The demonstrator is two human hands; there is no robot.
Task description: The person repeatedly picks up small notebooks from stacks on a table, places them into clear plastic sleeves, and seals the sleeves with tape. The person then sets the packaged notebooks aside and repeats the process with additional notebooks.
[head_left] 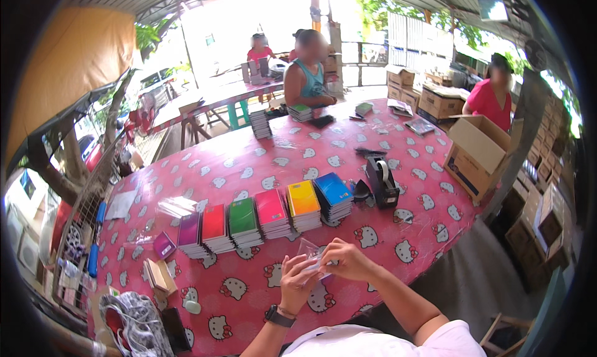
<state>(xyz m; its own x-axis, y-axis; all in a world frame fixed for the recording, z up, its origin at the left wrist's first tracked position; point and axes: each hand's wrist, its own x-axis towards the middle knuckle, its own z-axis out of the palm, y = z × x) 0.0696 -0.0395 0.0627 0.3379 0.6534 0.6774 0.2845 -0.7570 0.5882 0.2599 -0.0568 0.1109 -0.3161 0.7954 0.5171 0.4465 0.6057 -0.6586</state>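
My left hand [300, 282], with a dark watch on its wrist, is closed on one side of a clear plastic sleeve [309, 247]. On the other side my right hand [346, 260] pinches the same sleeve near its edge. Something pale shows between the hands, but I cannot make out whether it lies inside. Beyond them stands a row of spiral notebook stacks: purple [189, 230], red [214, 222], green [243, 217], pink [272, 208], yellow [303, 199] and blue [334, 189]. The yellow and pink stacks are nearest my hands.
A black tape dispenser [385, 198] stands right of the blue stack. An open cardboard box [474, 164] is at the table's right edge. A single purple notebook [164, 245] and a grey cloth [138, 323] lie left. A person in teal [305, 77] sits across the patterned table [367, 276].
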